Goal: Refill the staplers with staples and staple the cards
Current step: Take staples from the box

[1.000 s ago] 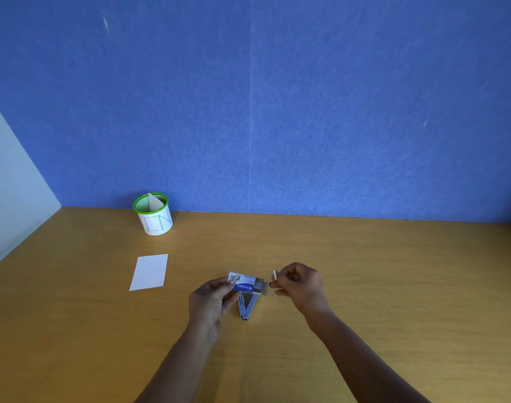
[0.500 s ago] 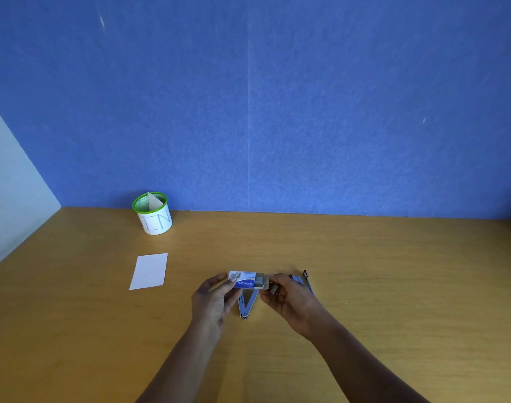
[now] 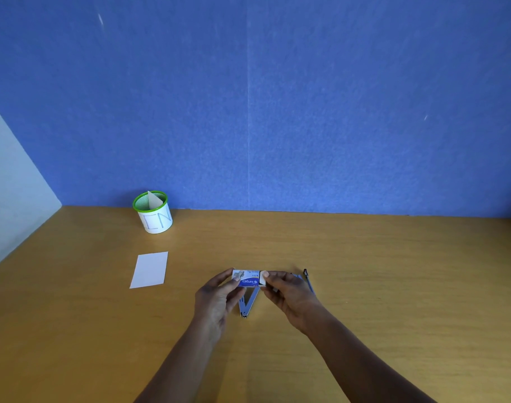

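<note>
- Stapler [image 3: 247, 305]: opened in a V on the counter [image 3: 394, 271], nearest me.
- Left grip [image 3: 216, 295], right grip [image 3: 289, 292]: I see each pinching one end of the box [image 3: 248, 279], just above the stapler.
- Card [image 3: 149, 269]: flat, left.
- Cup [image 3: 155, 215]: far left.

Both forearms reach forward, converging. The left hand [image 3: 216, 298] pinches one end of the staple box [image 3: 249, 282]; the right hand [image 3: 292, 295] pinches the other.

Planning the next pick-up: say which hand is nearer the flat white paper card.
Left. The left hand sits right of the flat white paper card, holding the small blue-and-white staple box; the right hand holds that box's other end, farther right.
</note>
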{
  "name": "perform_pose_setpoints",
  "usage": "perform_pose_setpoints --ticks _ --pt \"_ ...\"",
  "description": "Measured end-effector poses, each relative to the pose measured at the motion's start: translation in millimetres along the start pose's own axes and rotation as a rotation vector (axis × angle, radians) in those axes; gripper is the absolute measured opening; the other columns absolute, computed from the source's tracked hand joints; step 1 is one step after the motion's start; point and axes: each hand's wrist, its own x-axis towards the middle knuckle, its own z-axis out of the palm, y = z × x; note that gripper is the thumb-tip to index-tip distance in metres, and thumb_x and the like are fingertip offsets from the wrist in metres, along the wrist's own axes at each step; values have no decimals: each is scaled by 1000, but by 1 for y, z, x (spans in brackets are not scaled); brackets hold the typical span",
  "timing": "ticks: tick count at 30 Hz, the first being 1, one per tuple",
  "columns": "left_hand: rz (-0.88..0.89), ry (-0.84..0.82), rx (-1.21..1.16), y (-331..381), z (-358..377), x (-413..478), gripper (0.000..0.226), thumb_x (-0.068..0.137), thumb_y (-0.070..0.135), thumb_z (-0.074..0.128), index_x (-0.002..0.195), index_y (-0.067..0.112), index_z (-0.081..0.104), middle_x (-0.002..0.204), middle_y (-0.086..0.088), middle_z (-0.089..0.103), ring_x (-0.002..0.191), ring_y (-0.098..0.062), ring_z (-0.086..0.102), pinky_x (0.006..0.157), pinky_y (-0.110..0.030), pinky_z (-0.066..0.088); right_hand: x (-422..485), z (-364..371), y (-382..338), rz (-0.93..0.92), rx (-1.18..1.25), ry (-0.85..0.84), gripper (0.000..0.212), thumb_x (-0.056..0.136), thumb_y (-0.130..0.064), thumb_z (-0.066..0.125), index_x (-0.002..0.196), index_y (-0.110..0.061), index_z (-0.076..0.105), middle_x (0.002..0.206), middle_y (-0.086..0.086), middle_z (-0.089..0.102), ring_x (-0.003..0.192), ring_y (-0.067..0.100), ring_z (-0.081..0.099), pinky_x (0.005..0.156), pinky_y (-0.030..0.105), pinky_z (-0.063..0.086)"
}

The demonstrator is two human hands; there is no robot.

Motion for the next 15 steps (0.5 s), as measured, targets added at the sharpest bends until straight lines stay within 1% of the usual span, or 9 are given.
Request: perform_pose_setpoints --ticks 3,6,9,11,13,15 --pt "2 -52 38 -1 1 -1 31 83 -5 62 113 3 62 97 -14 67 82 -19 66 68 -20 58 1 0 -1 -3 -2 27 6 84 -9 66 81 -6 61 72 3 64 66 9 61 56 14 52" --pt "-5 -87 69 -2 1 -1 31 82 -5 63 110 7 64 105 -16 66 85 -20 67 68 -20 58 3 1 0 -27 -43 70 9 81 -10 69 75 -8 62 66 2 60 59 8 55 54 14 48" --pt "-15 -89 99 -5 1 1 29 81 -6 64 106 7 64 107 -21 66 89 -25 67 71 -22 58 6 2 1 -87 -185 157 9 79 -15 72 75 -9 67 58 -3 53 54 7 44 55 17 41" --pt "-26 -79 119 -7 2 1 30 79 -7 65 107 2 63 106 -23 66 88 -27 67 71 -23 58 8 4 1 -143 -334 219 10 80 -20 72 79 -11 71 53 -10 52 53 5 43 56 17 37" --pt "-38 -66 161 -9 3 2 33 78 -8 67 110 -3 62 103 -23 67 83 -26 68 68 -22 59 7 5 1 -213 -493 228 16 82 -26 70 86 -11 72 61 -9 58 58 4 49 55 15 37" --pt "-57 -52 210 -10 4 4 30 78 -7 67 108 -5 63 93 -21 69 77 -24 68 64 -22 59 6 8 -2 -259 -652 180 22 82 -30 68 93 -11 71 80 -7 65 74 6 58 57 12 39"
